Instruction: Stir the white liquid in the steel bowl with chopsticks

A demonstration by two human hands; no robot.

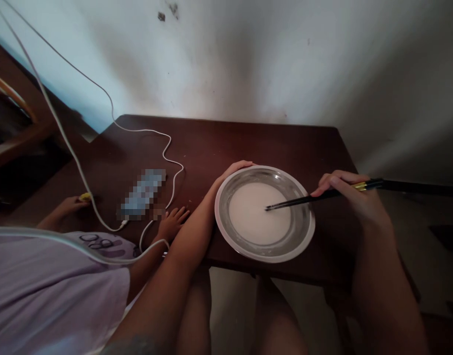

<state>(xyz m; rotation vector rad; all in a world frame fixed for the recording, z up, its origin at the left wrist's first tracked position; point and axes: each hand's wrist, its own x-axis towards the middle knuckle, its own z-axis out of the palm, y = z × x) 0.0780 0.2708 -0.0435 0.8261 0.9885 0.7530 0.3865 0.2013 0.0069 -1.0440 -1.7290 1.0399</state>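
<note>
A wide metal bowl (265, 257) sits at the table's front edge with a milky white liquid (254, 222) in it. My left hand (235, 169) curls round the far left side of the bowl and steadies it; part of the fingers is hidden behind the rim. In my right hand (344, 185), black chopsticks (298, 201) with gold bands near the top are gripped close together. Their tips dip into the liquid near the middle of the bowl.
The dark brown table (226, 140) stands against a stained wall (211, 59). To my left a person in a light purple shirt (63, 291) rests a hand (172, 224) on the table. A blurred-out phone (143, 192) lies there, with white cables (170, 158) looping around.
</note>
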